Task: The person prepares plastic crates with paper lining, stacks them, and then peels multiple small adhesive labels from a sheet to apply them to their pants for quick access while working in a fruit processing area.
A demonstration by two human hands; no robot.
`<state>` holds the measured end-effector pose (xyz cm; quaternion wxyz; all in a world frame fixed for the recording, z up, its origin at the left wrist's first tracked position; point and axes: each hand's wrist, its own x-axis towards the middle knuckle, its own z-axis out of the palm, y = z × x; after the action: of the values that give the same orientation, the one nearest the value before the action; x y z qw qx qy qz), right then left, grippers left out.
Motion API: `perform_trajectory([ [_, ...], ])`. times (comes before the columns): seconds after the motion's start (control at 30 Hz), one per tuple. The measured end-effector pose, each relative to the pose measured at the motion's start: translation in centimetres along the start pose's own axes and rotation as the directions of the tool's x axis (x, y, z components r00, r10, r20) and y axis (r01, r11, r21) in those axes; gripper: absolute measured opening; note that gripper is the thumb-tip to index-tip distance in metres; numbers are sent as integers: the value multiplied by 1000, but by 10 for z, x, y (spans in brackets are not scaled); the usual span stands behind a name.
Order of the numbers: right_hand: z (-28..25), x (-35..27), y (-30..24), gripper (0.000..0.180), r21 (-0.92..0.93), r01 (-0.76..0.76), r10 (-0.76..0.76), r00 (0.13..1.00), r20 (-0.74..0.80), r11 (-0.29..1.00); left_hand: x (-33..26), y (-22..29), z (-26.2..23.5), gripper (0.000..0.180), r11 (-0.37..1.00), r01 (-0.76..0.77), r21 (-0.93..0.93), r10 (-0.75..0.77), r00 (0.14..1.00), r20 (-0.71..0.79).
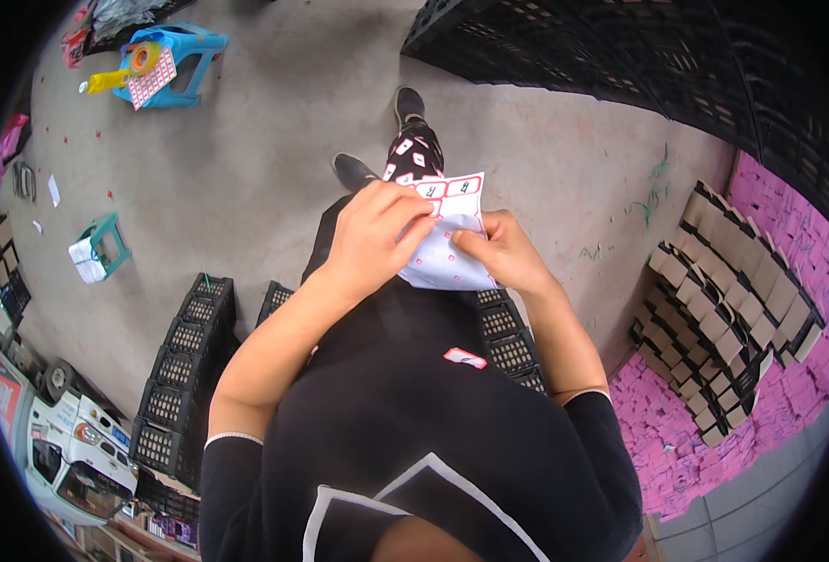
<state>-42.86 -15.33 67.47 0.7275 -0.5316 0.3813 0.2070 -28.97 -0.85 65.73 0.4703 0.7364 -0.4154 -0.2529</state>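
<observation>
**A:** What's the setting on my feed?

**B:** A bare concrete floor, seen from above. Black plastic crates stand at the lower left, more are stacked along the top right, and to the right folded cardboard boxes lie over a spread of pink paper pieces. A blue stool with a sheet on it sits far off at the upper left, and a small teal stool is nearer on the left.

**A:** And where is the sticker sheet?

**B:** I see the sticker sheet held up in front of the body, above the knees, between both hands. Its long axis runs away from me, red-bordered labels at the far end, the peeled white backing nearer.

**A:** How do the hands stand?

**B:** The left hand comes over the sheet from the left, its fingers pinched at a label near the far left edge. The right hand grips the sheet's right edge, thumb on top. The left is closer to the remaining labels, which lie just beyond its fingertips. One loose red-edged label clings to the black clothing below.
</observation>
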Motion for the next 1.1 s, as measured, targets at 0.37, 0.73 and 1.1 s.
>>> perform_trajectory([
  [0.37, 2, -4, -4, 18, 69, 23, -25, 999, 27, 997, -2, 5, 0, 17, 1000, -18, -4, 17, 1000, -8],
  [0.73, -23, -1, 2, 23, 1, -39, 39, 998, -51, 999, -4, -17, -6, 6, 620, 527, -581, -641, 768, 12],
  [1.1, -48, -28, 26, 24, 208, -71, 146, 917, -371, 975, -70, -163, 82, 12, 767, 571, 292, -577, 813, -73],
])
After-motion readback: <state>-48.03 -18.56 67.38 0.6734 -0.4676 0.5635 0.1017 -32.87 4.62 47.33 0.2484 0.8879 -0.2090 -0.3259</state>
